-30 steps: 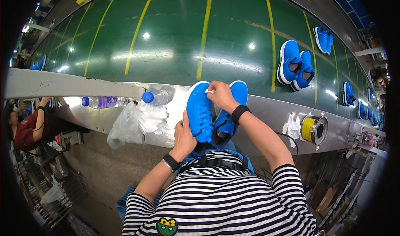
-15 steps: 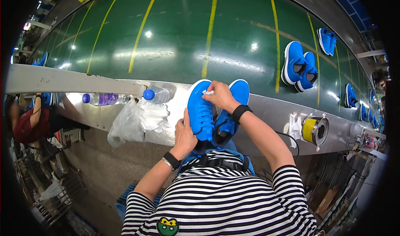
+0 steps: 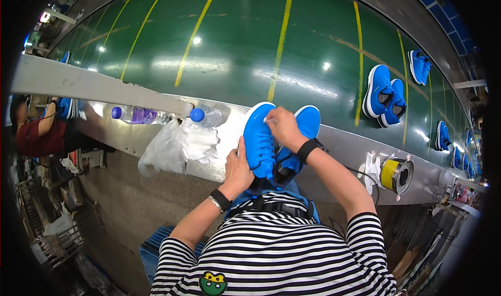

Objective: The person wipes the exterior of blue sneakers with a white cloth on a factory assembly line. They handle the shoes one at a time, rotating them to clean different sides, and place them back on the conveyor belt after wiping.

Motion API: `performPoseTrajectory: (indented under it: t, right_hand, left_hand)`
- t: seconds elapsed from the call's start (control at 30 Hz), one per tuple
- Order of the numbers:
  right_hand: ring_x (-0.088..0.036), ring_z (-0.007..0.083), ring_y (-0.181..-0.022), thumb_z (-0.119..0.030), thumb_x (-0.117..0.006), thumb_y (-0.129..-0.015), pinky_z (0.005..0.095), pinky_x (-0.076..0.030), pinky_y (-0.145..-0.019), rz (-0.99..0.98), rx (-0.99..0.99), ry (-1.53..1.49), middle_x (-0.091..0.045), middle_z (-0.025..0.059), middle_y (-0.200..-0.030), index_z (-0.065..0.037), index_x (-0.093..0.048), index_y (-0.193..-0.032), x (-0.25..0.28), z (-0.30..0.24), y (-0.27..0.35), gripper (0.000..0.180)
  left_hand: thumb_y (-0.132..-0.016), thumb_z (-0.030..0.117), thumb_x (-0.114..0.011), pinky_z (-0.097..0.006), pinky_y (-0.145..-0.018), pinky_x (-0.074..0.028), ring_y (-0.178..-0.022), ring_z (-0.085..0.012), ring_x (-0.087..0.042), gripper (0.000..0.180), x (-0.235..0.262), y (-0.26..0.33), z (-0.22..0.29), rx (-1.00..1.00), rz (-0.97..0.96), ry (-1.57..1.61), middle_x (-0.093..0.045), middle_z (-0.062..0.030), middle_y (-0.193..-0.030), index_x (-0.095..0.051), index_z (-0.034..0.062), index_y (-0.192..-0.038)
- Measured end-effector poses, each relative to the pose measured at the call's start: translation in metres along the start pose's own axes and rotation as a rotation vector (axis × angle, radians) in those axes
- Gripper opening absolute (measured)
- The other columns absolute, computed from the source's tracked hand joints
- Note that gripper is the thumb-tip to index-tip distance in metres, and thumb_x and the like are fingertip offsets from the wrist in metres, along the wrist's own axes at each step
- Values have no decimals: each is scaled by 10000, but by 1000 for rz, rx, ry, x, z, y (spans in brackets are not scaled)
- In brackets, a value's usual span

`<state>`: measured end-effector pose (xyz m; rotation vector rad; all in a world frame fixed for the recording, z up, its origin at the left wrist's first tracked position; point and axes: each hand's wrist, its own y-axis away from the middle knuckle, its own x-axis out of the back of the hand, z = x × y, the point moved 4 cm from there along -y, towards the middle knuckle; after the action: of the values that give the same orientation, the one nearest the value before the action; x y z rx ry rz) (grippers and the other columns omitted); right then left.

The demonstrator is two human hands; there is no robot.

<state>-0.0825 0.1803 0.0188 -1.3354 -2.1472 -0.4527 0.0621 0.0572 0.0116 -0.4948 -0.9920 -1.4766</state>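
Two clear plastic bottles lie on their sides on the metal counter (image 3: 344, 150) at the edge of the green conveyor belt (image 3: 235, 50). The left bottle (image 3: 136, 115) has a blue cap and purplish contents; the nearer bottle (image 3: 206, 116), also blue-capped, looks clear inside, though how full it is cannot be told. Just below them a crumpled clear plastic bag (image 3: 164, 152) with white paper or cloth in it hangs over the counter's front edge. Further right on the counter sits a spool of yellow thread or tape (image 3: 392, 174).

The blue shoe (image 3: 259, 139) stands toe-up on the counter's front lip, right in front of the person, with a second blue shoe (image 3: 297, 139) just beside it on the right. The left hand (image 3: 238, 169) is closed around the blue shoe's heel end — fingers wrapped along its left side, wrist bent upward, a dark band on the wrist. The right hand (image 3: 282, 129) reaches over from the right, forearm angled down across the second shoe, fingers pinched together on a small white object at the blue shoe's toe — what it is cannot be told.

More pairs of blue shoes (image 3: 385, 95) lie well apart on the belt to the right.
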Motion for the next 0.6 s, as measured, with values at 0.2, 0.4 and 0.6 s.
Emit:
performPoseTrajectory:
  t: [0.2, 0.4, 0.6]
  right_hand:
    - [-612, 237, -725, -63, -634, -721, 317, -482, -682, -352, -136, -510, -639, 136, -828, -21, -630, -907, -6, -25, -6, 191]
    - [-606, 293, -815, -64, -587, -730, 348, -481, -726, -294, 67, -272, -623, 169, -880, -15, -628, -825, -16, -46, -16, 114]
    - [-589, 366, -738, -67, -561, -691, 430, -478, -702, -212, 185, 170, -603, 201, -753, -13, -627, -681, -35, -48, -41, 86]
  left_hand:
    - [-685, 52, -603, -488, -841, -371, -948, -465, -437, 897, 3, 2, 2, 39, -6, 75, -389, -332, -1058, -54, 41, -1394]
    - [-653, 40, -594, -499, -838, -343, -979, -444, -401, 881, 15, 3, 10, 57, 50, -38, -359, -296, -1062, -119, 70, -1394]
    - [-618, 52, -608, -491, -855, -316, -1002, -427, -383, 871, 25, 0, 11, 8, 119, -70, -360, -276, -1074, -207, 124, -1388]
